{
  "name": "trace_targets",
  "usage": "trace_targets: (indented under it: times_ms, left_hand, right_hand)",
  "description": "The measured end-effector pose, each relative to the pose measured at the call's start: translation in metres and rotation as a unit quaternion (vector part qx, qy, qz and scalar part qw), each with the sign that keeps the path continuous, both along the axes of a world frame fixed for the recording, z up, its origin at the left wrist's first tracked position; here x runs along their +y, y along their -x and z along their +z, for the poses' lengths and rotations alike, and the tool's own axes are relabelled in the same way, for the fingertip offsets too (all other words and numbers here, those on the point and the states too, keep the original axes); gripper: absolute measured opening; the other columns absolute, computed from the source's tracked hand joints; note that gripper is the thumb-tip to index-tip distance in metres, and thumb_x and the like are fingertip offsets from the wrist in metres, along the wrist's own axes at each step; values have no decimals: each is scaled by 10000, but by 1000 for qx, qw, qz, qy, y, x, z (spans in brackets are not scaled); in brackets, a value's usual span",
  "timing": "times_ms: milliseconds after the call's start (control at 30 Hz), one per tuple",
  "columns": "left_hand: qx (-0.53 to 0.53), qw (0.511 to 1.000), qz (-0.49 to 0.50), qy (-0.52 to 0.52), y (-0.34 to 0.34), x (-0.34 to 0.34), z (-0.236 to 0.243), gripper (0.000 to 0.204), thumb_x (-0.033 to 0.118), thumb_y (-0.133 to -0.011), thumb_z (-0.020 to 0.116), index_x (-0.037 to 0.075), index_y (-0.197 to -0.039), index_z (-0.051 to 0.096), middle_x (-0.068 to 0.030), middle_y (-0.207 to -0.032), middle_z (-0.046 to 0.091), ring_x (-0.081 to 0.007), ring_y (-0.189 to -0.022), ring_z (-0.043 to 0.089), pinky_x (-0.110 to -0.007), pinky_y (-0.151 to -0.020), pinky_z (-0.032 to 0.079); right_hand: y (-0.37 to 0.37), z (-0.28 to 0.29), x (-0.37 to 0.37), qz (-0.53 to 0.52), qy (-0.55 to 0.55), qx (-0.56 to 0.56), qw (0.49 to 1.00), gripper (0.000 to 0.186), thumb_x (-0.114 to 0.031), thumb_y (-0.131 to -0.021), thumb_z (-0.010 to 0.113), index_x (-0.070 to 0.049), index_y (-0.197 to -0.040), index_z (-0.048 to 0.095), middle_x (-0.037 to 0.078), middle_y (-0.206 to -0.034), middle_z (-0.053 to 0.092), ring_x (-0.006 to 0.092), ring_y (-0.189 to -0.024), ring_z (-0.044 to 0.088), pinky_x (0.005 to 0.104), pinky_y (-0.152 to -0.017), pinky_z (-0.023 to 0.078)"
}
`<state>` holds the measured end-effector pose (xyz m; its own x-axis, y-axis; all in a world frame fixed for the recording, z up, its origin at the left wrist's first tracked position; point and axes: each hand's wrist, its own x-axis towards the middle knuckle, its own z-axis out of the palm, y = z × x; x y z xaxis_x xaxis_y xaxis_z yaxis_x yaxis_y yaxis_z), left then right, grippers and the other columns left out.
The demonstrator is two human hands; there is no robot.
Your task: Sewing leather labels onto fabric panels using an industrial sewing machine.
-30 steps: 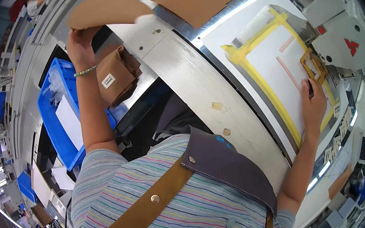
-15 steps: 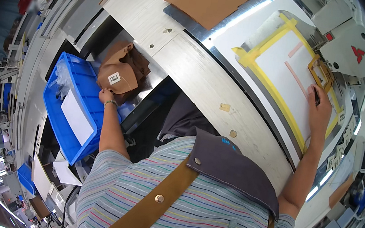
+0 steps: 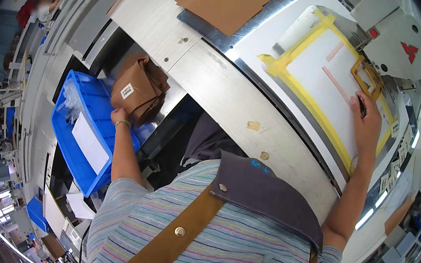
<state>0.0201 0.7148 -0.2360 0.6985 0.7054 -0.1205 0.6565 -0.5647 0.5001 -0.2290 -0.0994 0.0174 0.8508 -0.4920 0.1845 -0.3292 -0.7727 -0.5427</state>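
Observation:
My left hand is closed on the lower edge of a stack of brown cut pieces, which has a white label on top and lies on a metal shelf beside a blue bin. My right hand is curled round a small black object over a white board framed with yellow tape. Its fingertips are near two pink strips and a yellow clamp frame under the white machine head.
Flat brown pieces lie on a metal plate at the top. The pale bench crosses between my hands. The bin contains clear plastic bags and white sheets. A co-worker is at the upper left, along other workstations.
My left hand has come down from the upper left, where it held a raised brown piece, to the stack on the shelf. My right hand has stayed on the board.

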Motion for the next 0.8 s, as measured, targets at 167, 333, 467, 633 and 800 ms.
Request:
trace_targets:
  times_ms: [167,333,467,633,800]
  left_hand:
    - [-182,949,-21,-257,-2,-149,52,705,247,-861,770,69,-1499,529,-216,-1585,383,-447,-1461,365,-665,-1094,395]
    - [-438,791,-402,-144,-32,-332,194,384,99,-931,754,24,-1301,681,-180,-1296,682,-354,-1266,592,-451,-1118,429]
    - [-411,654,-628,-95,-17,-446,254,240,100,-899,796,19,-1117,734,-135,-1117,723,-329,-1053,674,-409,-900,549]
    - [-318,619,-691,-196,-31,-507,244,244,94,-898,739,-21,-1111,705,-146,-1110,696,-332,-1077,653,-423,-875,560]
    - [-244,607,-690,-310,-46,-530,237,203,55,-922,670,-21,-1105,717,-161,-1035,699,-352,-989,675,-437,-838,569]
  right_hand:
    - [2,2,3,0,48,-21,999,286,-239,-991,715,-27,-1183,697,167,-1109,737,326,-962,723,371,-843,549]
    - [6,-1,1,3,44,-29,999,265,-237,-974,719,-45,-1155,699,155,-1102,731,348,-959,716,397,-823,550]
    - [5,2,3,-2,36,-22,999,281,-240,-969,722,-49,-1173,703,143,-1119,731,337,-953,719,394,-819,555]
    - [5,7,4,-4,36,-18,999,290,-241,-967,726,-37,-1171,701,139,-1133,731,339,-949,723,396,-817,562]
    - [6,10,4,-10,15,1,1000,299,-252,-971,726,-30,-1170,701,142,-1140,729,339,-904,726,404,-797,567]
